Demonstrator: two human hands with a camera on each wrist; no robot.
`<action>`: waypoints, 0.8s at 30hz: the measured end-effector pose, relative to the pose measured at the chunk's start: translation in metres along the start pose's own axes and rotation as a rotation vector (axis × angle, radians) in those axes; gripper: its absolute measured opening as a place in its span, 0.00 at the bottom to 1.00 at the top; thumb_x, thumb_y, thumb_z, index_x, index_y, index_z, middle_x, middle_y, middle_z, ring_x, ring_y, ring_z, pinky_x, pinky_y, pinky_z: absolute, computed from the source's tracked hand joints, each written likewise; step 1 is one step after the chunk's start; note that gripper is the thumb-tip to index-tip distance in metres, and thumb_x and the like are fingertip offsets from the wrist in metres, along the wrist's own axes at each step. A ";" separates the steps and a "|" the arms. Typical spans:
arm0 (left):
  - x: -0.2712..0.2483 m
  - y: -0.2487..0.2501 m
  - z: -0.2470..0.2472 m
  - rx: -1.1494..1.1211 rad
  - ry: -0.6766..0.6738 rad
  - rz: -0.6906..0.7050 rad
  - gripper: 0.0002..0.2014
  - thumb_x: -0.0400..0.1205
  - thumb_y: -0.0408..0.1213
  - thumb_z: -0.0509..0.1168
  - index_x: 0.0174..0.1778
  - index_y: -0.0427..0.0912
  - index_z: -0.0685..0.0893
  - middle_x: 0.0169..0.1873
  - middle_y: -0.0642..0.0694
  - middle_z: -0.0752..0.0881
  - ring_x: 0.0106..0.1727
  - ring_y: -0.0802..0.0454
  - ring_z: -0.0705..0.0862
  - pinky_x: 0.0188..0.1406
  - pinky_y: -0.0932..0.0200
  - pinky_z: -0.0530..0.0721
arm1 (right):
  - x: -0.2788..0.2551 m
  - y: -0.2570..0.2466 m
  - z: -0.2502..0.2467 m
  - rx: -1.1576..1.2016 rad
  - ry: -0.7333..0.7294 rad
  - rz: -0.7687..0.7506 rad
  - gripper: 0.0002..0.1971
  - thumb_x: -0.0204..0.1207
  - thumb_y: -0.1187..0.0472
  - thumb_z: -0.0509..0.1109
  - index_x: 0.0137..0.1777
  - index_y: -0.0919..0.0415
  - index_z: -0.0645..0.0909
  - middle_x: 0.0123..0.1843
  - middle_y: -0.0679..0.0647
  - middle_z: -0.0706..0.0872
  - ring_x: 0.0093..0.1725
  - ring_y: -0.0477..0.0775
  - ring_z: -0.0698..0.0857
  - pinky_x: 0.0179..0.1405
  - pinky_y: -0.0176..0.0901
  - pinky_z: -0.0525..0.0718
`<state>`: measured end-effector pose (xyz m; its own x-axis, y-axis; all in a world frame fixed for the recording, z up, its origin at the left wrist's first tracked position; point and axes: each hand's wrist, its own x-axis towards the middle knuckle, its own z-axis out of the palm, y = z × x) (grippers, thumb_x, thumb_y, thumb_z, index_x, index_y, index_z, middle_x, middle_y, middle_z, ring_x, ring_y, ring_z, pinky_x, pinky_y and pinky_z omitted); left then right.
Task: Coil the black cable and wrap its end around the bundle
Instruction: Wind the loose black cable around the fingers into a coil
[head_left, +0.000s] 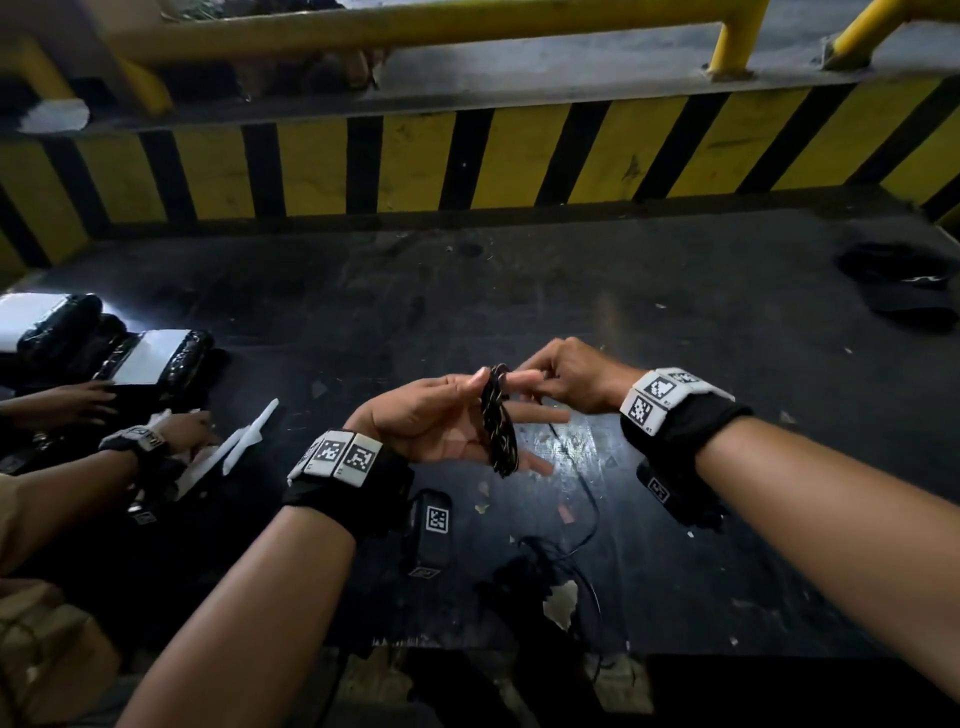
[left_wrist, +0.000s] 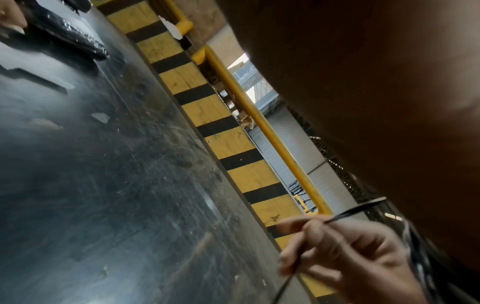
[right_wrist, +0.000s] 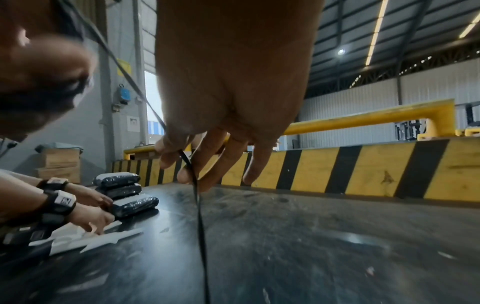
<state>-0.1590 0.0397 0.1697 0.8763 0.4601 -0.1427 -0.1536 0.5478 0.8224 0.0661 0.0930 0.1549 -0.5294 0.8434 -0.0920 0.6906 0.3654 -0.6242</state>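
Observation:
The black cable is partly wound into a small coil (head_left: 498, 421) that loops around the straight fingers of my left hand (head_left: 441, 418), held palm up above the dark table. The thumb tip presses the top of the coil against the index finger. My right hand (head_left: 566, 376) is just right of the coil and pinches the free strand (left_wrist: 358, 209) between thumb and fingertips (right_wrist: 182, 164). From there the cable (right_wrist: 200, 216) drops to the table, and loose cable (head_left: 589, 499) runs toward the front edge. The cable's end is not visible.
Another person's hands (head_left: 156, 441) work at the left beside black wrapped packs (head_left: 171, 358) and white paper strips (head_left: 244, 436). A yellow-and-black striped barrier (head_left: 519, 156) closes the table's far side. A black cloth item (head_left: 904, 286) lies at the far right.

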 end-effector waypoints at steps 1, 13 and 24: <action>0.001 0.002 0.001 -0.015 -0.002 0.030 0.24 0.84 0.53 0.67 0.75 0.51 0.82 0.84 0.25 0.63 0.74 0.09 0.68 0.71 0.36 0.76 | -0.005 0.001 0.007 0.029 -0.007 0.006 0.10 0.81 0.56 0.73 0.49 0.39 0.93 0.39 0.37 0.92 0.38 0.36 0.88 0.42 0.42 0.86; 0.017 0.019 -0.046 -0.004 0.187 0.126 0.26 0.85 0.56 0.61 0.80 0.56 0.74 0.83 0.27 0.67 0.76 0.12 0.68 0.81 0.25 0.61 | -0.038 -0.005 0.071 0.054 -0.113 -0.101 0.09 0.84 0.58 0.70 0.57 0.55 0.92 0.46 0.49 0.95 0.47 0.41 0.91 0.46 0.25 0.81; 0.019 0.009 -0.058 0.037 0.414 -0.055 0.38 0.72 0.58 0.78 0.78 0.54 0.78 0.76 0.31 0.80 0.72 0.32 0.83 0.65 0.41 0.86 | -0.033 -0.032 0.033 -0.234 -0.087 -0.044 0.08 0.82 0.51 0.70 0.55 0.44 0.90 0.43 0.48 0.90 0.42 0.55 0.87 0.43 0.48 0.84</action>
<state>-0.1702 0.0946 0.1425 0.6237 0.6774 -0.3900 -0.0885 0.5569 0.8258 0.0452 0.0405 0.1529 -0.5948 0.7913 -0.1417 0.7561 0.4908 -0.4329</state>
